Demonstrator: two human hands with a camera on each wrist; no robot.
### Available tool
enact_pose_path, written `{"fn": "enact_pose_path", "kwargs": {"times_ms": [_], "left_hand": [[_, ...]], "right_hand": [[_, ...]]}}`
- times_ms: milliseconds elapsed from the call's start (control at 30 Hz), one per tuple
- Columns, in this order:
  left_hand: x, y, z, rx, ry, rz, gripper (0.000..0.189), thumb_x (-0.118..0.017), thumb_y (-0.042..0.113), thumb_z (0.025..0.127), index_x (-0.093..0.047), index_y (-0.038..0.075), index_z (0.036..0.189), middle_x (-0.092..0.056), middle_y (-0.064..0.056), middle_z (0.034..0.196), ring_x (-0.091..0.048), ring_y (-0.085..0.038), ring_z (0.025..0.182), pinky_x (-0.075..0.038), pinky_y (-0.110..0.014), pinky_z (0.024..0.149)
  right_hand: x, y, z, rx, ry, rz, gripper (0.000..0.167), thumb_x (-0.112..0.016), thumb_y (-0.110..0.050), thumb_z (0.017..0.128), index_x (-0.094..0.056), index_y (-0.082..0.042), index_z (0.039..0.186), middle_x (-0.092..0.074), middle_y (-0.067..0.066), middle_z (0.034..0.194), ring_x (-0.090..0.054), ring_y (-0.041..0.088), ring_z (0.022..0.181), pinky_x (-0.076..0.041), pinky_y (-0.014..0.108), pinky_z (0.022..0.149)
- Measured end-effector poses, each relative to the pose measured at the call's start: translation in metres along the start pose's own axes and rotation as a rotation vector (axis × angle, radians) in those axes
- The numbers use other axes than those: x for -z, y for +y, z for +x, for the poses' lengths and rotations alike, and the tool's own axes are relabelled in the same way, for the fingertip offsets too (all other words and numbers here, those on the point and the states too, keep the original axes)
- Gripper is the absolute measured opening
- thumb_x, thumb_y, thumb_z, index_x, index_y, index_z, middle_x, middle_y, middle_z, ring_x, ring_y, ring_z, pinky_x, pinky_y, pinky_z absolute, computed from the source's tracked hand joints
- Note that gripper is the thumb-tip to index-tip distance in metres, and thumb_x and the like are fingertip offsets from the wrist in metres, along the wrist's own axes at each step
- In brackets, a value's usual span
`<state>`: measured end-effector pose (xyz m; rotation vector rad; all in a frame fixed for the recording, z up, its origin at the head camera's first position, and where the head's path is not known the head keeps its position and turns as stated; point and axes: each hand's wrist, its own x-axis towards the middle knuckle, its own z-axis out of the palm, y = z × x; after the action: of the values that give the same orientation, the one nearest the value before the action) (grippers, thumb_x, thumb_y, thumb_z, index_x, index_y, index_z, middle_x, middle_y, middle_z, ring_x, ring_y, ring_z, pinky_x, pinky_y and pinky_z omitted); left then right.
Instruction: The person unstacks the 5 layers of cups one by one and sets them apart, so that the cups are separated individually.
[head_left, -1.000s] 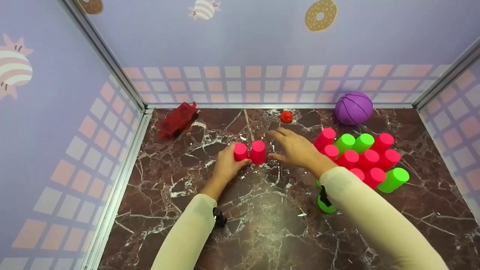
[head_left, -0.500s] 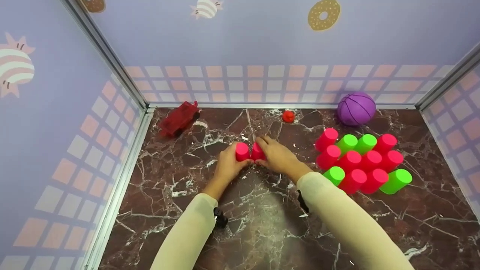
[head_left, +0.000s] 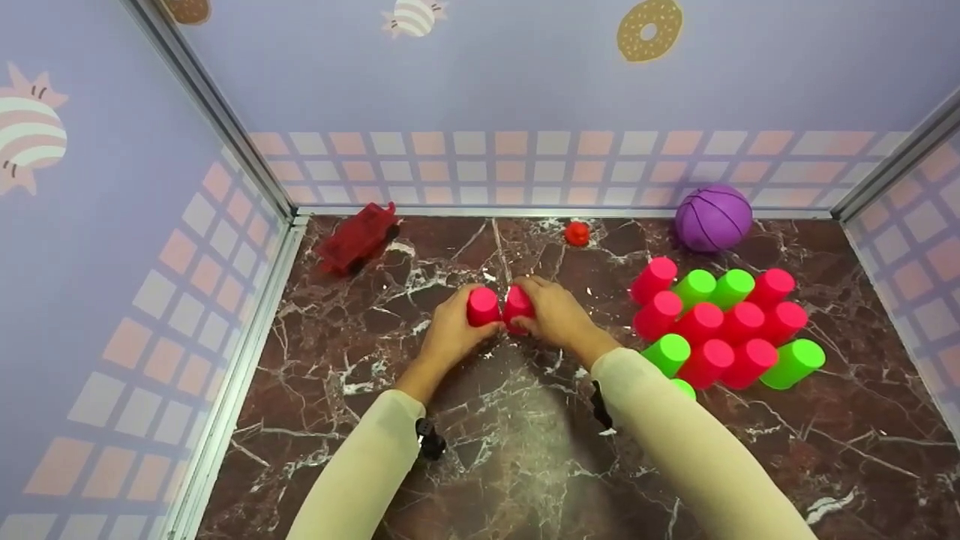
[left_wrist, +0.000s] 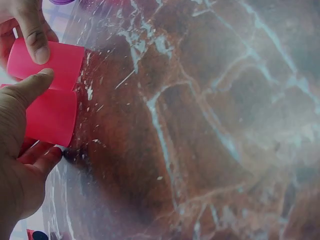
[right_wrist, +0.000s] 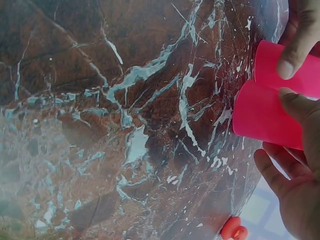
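Two upside-down pink cups stand side by side on the brown marbled surface. My left hand (head_left: 451, 327) grips the left pink cup (head_left: 483, 306), fingers behind it and thumb on its near side. With thumb and fingers, my right hand (head_left: 559, 313) holds the right pink cup (head_left: 517, 307), covering part of it. Seen from the left wrist, the left thumb lies across the nearer cup (left_wrist: 52, 116). In the right wrist view, the two cups sit close against each other, the right hand around the nearer cup (right_wrist: 267, 115).
On the right stand several upside-down pink cups (head_left: 701, 321) and green cups (head_left: 796, 361) in rows; my right sleeve partly hides one green cup (head_left: 682, 388). Along the back lie a dark red toy (head_left: 358, 238), a small red toy (head_left: 577, 233) and a purple ball (head_left: 714, 218).
My right hand came left from beside the right cup and took hold of it. The left hand keeps its grip on the left cup, nearly in place.
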<state>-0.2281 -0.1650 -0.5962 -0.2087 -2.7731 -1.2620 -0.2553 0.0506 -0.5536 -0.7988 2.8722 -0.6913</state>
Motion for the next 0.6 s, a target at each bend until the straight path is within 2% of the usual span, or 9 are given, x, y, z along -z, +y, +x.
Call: {"fn": "enact_pose_path", "kwargs": {"times_ms": [33, 67, 167, 233, 267, 467, 533, 567, 600], "left_hand": [[0.000, -0.003, 0.001, -0.014, -0.004, -0.015, 0.072, -0.098, 0.020, 0.083, -0.063, 0.004, 0.144, -0.075, -0.020, 0.137, -0.073, -0.041, 0.128, -0.058, -0.057, 0.111], [-0.003, -0.013, 0.004, -0.036, 0.003, -0.016, 0.072, -0.098, 0.024, 0.083, -0.065, 0.005, 0.144, -0.076, -0.018, 0.137, -0.073, -0.038, 0.127, -0.059, -0.054, 0.111], [-0.011, -0.031, 0.010, -0.075, 0.021, 0.024, 0.067, -0.098, 0.033, 0.083, -0.069, 0.007, 0.138, -0.078, -0.015, 0.131, -0.076, -0.034, 0.121, -0.061, -0.050, 0.106], [-0.012, -0.036, 0.011, -0.081, 0.027, 0.055, 0.065, -0.098, 0.038, 0.082, -0.072, 0.009, 0.135, -0.079, -0.013, 0.127, -0.077, -0.032, 0.117, -0.061, -0.049, 0.104], [-0.012, -0.035, 0.011, -0.076, 0.026, 0.070, 0.065, -0.098, 0.039, 0.082, -0.073, 0.010, 0.133, -0.080, -0.013, 0.126, -0.077, -0.032, 0.116, -0.062, -0.048, 0.102], [0.008, -0.002, 0.005, -0.011, -0.042, 0.056, 0.063, -0.097, 0.028, 0.085, -0.072, 0.004, 0.137, -0.078, -0.018, 0.133, -0.076, -0.038, 0.124, -0.059, -0.054, 0.111], [0.009, 0.002, 0.004, -0.003, -0.047, 0.069, 0.063, -0.096, 0.027, 0.085, -0.072, 0.004, 0.138, -0.078, -0.018, 0.135, -0.075, -0.037, 0.125, -0.058, -0.053, 0.112], [0.005, -0.007, 0.007, -0.020, -0.040, 0.071, 0.064, -0.096, 0.031, 0.086, -0.072, 0.006, 0.139, -0.078, -0.016, 0.135, -0.075, -0.035, 0.126, -0.058, -0.050, 0.113], [0.005, -0.006, 0.007, -0.026, -0.032, 0.077, 0.064, -0.096, 0.032, 0.085, -0.072, 0.006, 0.138, -0.079, -0.015, 0.134, -0.076, -0.034, 0.125, -0.059, -0.050, 0.112]], "right_hand": [[0.000, 0.000, 0.000, -0.015, -0.002, 0.003, 0.069, -0.086, -0.023, 0.096, -0.056, 0.001, 0.154, -0.064, 0.025, 0.151, -0.069, 0.047, 0.130, -0.057, 0.058, 0.114], [0.000, 0.000, 0.000, -0.026, -0.004, 0.004, 0.069, -0.086, -0.023, 0.096, -0.057, 0.001, 0.153, -0.065, 0.024, 0.151, -0.069, 0.047, 0.130, -0.057, 0.058, 0.114], [0.000, -0.001, 0.001, -0.043, -0.011, 0.006, 0.067, -0.086, -0.024, 0.096, -0.058, 0.002, 0.151, -0.066, 0.024, 0.150, -0.069, 0.046, 0.130, -0.057, 0.058, 0.113], [0.000, -0.002, 0.001, -0.047, -0.013, 0.007, 0.066, -0.086, -0.025, 0.096, -0.059, 0.002, 0.150, -0.066, 0.025, 0.150, -0.069, 0.047, 0.130, -0.057, 0.058, 0.113], [0.000, -0.002, 0.001, -0.049, -0.014, 0.009, 0.065, -0.086, -0.025, 0.096, -0.059, 0.002, 0.149, -0.066, 0.025, 0.149, -0.069, 0.047, 0.130, -0.057, 0.058, 0.112], [0.001, -0.002, 0.001, -0.074, -0.031, 0.017, 0.066, -0.086, -0.025, 0.096, -0.058, 0.002, 0.150, -0.066, 0.026, 0.149, -0.069, 0.047, 0.130, -0.057, 0.057, 0.113], [0.001, -0.002, 0.001, -0.073, -0.037, 0.014, 0.067, -0.086, -0.025, 0.097, -0.057, 0.002, 0.151, -0.066, 0.026, 0.150, -0.069, 0.047, 0.131, -0.057, 0.058, 0.113], [0.002, -0.001, 0.001, -0.071, -0.040, 0.012, 0.067, -0.085, -0.025, 0.097, -0.057, 0.002, 0.152, -0.065, 0.026, 0.150, -0.069, 0.047, 0.131, -0.057, 0.058, 0.114], [0.002, -0.001, 0.001, -0.069, -0.042, 0.010, 0.068, -0.085, -0.026, 0.098, -0.056, 0.002, 0.152, -0.065, 0.026, 0.150, -0.069, 0.047, 0.131, -0.057, 0.058, 0.114]]}}
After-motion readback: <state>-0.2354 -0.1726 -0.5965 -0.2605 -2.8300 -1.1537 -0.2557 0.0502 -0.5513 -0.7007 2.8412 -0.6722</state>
